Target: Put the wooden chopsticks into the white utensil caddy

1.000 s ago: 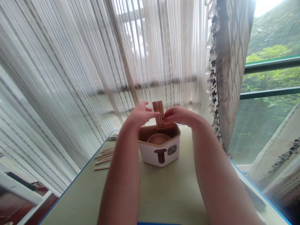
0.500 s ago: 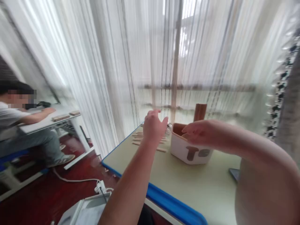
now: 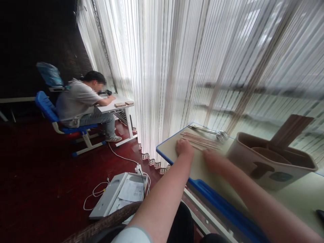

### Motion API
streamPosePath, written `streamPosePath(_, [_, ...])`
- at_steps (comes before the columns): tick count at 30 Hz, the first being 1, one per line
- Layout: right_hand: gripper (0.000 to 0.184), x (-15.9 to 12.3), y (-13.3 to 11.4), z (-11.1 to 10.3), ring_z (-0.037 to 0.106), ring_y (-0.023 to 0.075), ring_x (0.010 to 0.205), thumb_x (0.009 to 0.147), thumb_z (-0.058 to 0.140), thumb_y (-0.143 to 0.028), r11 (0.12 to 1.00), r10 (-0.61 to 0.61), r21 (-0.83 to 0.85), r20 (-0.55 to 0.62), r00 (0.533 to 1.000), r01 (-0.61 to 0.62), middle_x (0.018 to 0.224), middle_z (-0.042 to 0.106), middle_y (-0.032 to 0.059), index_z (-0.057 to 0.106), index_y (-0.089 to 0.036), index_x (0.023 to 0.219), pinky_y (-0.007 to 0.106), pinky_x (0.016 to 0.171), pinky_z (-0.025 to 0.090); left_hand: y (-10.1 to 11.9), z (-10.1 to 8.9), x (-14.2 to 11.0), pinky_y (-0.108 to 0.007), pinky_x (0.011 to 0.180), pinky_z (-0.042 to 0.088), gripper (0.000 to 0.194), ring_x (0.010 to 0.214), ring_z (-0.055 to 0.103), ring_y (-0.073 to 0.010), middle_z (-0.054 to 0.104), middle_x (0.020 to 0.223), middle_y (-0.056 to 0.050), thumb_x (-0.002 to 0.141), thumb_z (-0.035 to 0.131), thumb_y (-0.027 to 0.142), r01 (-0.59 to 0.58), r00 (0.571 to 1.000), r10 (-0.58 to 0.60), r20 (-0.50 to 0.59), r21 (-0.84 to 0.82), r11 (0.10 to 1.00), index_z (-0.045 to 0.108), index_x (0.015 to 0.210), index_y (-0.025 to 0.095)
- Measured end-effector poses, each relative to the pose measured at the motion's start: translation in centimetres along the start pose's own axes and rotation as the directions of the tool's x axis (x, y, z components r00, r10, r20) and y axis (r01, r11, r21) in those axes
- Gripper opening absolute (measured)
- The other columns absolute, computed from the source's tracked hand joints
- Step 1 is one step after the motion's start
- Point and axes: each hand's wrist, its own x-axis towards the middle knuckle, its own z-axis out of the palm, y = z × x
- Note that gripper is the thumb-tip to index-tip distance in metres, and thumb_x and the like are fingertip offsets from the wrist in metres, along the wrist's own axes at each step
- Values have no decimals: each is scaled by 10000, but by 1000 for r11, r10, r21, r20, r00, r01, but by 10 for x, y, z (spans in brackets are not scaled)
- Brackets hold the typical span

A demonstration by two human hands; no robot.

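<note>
My left hand point(image 3: 184, 148) is low over the table, fingers curled at the left end of a thin wooden chopstick point(image 3: 196, 147). The other end of that stick reaches my right hand point(image 3: 212, 160), which is smeared by motion, so its grip is unclear. Just beyond both hands lies a row of several loose chopsticks point(image 3: 201, 138). Metal spoons point(image 3: 220, 135) lie behind them, bowls to the right. Right of my right hand stands a beige utensil holder point(image 3: 273, 168), with a bundle of brown sticks point(image 3: 291, 131) leaning up out of it.
The table point(image 3: 174, 153) has a blue edge, with a sheer curtain point(image 3: 162, 84) behind it. A dark object point(image 3: 320, 214) lies at the right. On the floor are an open grey case point(image 3: 111, 199) and cables. Another person point(image 3: 78, 101) sits at a desk to the left.
The view has swung left. My right hand has left the holder's opening and come down near the chopsticks. My left hand, open in the air before, is now curled low at the sticks.
</note>
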Motion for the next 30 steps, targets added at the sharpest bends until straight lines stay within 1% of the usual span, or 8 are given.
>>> streamPosePath(6, [265, 5, 5, 4, 583, 227, 913, 827, 345, -77, 997, 75, -5, -93, 993, -76, 1012, 613, 152, 576, -133, 944, 281, 697, 402, -3, -1, 1, -347, 870, 394, 323, 1005, 527, -230, 621, 1018, -145, 838, 328, 113, 29, 998, -32, -46, -58, 998, 625, 965, 127])
streamPosePath(10, [266, 7, 6, 6, 586, 233, 898, 797, 359, -72, 995, 98, 16, -89, 991, -97, 986, 616, 178, 588, -100, 930, 282, 681, 392, -5, 0, 0, -325, 848, 396, 325, 989, 537, -221, 638, 976, -124, 837, 327, 98, 32, 998, -38, -52, -108, 994, 611, 984, 154])
streamPosePath(14, [227, 9, 8, 8, 597, 245, 846, 756, 433, -137, 996, 84, 42, -60, 995, -82, 955, 629, 182, 618, -92, 880, 289, 649, 384, -4, 0, 0, -348, 850, 391, 284, 1000, 537, -252, 645, 964, -139, 842, 383, 192, 18, 998, -24, -50, -109, 994, 615, 998, 142])
streamPosePath(17, [227, 9, 10, 6, 600, 231, 820, 755, 433, -156, 995, 81, 71, -48, 996, -77, 909, 650, 165, 640, -103, 830, 282, 638, 375, -4, -1, 1, -356, 845, 395, 316, 1003, 547, -265, 649, 979, -154, 842, 416, 275, 21, 999, -25, -28, -118, 993, 613, 1049, 139])
streamPosePath(20, [257, 8, 7, 2, 594, 213, 817, 777, 403, -163, 992, 95, 92, -69, 993, -88, 898, 661, 140, 648, -118, 840, 274, 637, 361, -4, -2, 3, -342, 818, 410, 362, 983, 571, -258, 658, 984, -152, 863, 393, 354, 22, 1000, -22, 0, -172, 985, 626, 1058, 157])
streamPosePath(23, [266, 7, 1, -1, 582, 187, 785, 787, 391, -178, 987, 88, 143, -120, 989, -70, 866, 667, 104, 647, -138, 845, 261, 615, 338, -3, -2, 3, -315, 774, 425, 382, 916, 604, -232, 679, 942, -124, 887, 347, 373, -52, 999, 54, 3, -269, 962, 659, 988, 178])
streamPosePath(26, [229, 5, -4, -4, 569, 166, 732, 770, 434, -213, 978, 96, 197, -137, 986, -68, 804, 668, 79, 652, -147, 791, 250, 591, 317, -1, 1, 2, -295, 739, 431, 346, 838, 621, -206, 694, 874, -95, 877, 387, 356, -150, 988, 149, -31, -368, 918, 684, 903, 181])
streamPosePath(30, [245, -2, -8, -11, 570, 161, 682, 770, 443, -261, 978, 118, 188, -129, 985, -92, 748, 665, 73, 665, -158, 758, 246, 558, 314, 0, 4, 1, -270, 699, 435, 305, 753, 621, -172, 697, 802, -67, 832, 471, 375, -199, 980, 175, -96, -520, 831, 693, 840, 166])
